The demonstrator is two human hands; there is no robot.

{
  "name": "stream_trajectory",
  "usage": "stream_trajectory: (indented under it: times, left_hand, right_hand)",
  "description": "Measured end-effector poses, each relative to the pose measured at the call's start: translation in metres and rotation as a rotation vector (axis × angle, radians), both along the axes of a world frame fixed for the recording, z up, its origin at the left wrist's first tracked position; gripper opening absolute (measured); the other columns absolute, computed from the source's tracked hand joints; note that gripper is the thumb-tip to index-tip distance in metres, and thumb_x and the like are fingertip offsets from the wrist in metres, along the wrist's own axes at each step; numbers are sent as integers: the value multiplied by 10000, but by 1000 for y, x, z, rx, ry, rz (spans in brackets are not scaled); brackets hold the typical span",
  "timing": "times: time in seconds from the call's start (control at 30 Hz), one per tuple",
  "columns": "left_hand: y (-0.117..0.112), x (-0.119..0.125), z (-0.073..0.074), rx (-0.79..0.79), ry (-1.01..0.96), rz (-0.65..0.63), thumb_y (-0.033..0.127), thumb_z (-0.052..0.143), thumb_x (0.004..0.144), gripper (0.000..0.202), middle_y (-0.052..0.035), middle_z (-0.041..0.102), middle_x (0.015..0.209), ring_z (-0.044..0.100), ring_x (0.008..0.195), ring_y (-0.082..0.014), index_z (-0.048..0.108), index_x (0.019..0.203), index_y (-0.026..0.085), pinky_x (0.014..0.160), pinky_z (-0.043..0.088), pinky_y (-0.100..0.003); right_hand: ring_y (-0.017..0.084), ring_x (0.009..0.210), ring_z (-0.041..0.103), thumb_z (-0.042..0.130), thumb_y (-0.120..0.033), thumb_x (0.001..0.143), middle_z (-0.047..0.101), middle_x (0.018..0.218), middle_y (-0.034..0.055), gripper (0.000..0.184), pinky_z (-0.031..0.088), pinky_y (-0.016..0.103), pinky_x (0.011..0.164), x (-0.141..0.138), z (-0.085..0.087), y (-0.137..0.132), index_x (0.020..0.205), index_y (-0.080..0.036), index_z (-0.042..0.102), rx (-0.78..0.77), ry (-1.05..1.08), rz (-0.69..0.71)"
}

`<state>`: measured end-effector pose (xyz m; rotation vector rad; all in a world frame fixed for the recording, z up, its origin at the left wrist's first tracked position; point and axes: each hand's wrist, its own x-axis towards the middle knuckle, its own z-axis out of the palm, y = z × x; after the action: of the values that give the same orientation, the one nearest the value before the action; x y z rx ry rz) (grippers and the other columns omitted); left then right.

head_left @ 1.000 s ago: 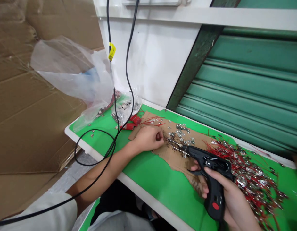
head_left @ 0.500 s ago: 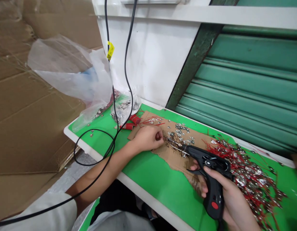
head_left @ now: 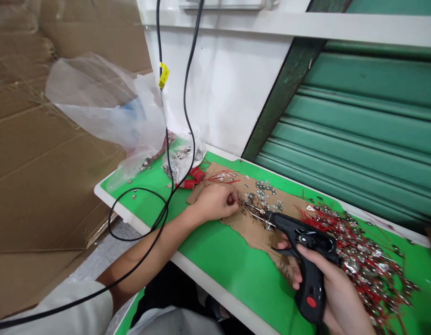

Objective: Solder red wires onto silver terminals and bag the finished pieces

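My right hand [head_left: 332, 274] is wrapped round the grip of a black soldering gun [head_left: 311, 279] with a red button. Its metal tip and thin feed tube point left, just above a torn piece of cardboard [head_left: 248, 232]. Close to the tip, my left hand [head_left: 217, 202] is closed in a pinch; what its fingers hold, if anything, is too small or hidden to make out. Dark burnt specks lie under the tip. Small round metal pieces [head_left: 266, 188] are scattered on the cardboard behind it, and red wires [head_left: 222, 176] lie behind my left hand.
A heap of red wires with metal pieces [head_left: 363, 260] covers the right of the green table [head_left: 218, 260]. Red bundles [head_left: 187, 184] and plastic bags [head_left: 142, 107] lie at the far left. A black cable [head_left: 155, 223] hangs across my left forearm. Behind stands a green shutter [head_left: 361, 125].
The view has shifted very slightly. Both hands and the soldering gun keep almost the same position over the cardboard.
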<state>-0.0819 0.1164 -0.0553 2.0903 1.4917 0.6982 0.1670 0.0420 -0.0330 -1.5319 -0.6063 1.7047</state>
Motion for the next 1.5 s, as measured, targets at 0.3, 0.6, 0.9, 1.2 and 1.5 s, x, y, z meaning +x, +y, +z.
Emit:
stream_trajectory:
  times: [0.3,0.6,0.9,1.2,1.5]
  left_hand:
    - [2,2,-4,-32,72,31,259,597,760,114,-1,690,730,569,636,-122,678,780,182,566,327,-231]
    - [-1,3,0,-8,65,38,232,616,741,65,11,684,726,566,649,-124,663,766,194,597,347,-227]
    - [-7,4,4,12,18,39,183,598,752,89,-23,690,776,599,722,-142,686,768,185,633,375,-229]
    - [-6,4,2,-32,-60,60,276,648,798,138,-17,708,761,598,703,-131,761,787,197,618,380,-216]
    - [-10,7,4,-75,-180,-31,325,627,826,194,-18,716,767,579,680,-118,756,824,179,611,389,-199]
  right_hand:
    - [117,380,451,840,-362,532,674,728,86,395,403,252,341,3,9,-5,867,-178,743,178,124,-137]
    - [99,393,440,763,-332,632,644,735,88,302,426,233,361,10,13,-7,880,-162,734,318,300,-189]
    - [65,384,386,719,-309,674,603,744,45,323,394,199,349,22,27,-20,964,-167,708,501,409,-332]
    - [55,412,337,697,-287,695,573,765,32,333,392,194,367,35,35,-23,996,-144,680,622,455,-411]
    - [76,446,297,684,-349,722,506,834,19,341,372,244,387,51,29,-22,1020,-188,646,705,435,-363]
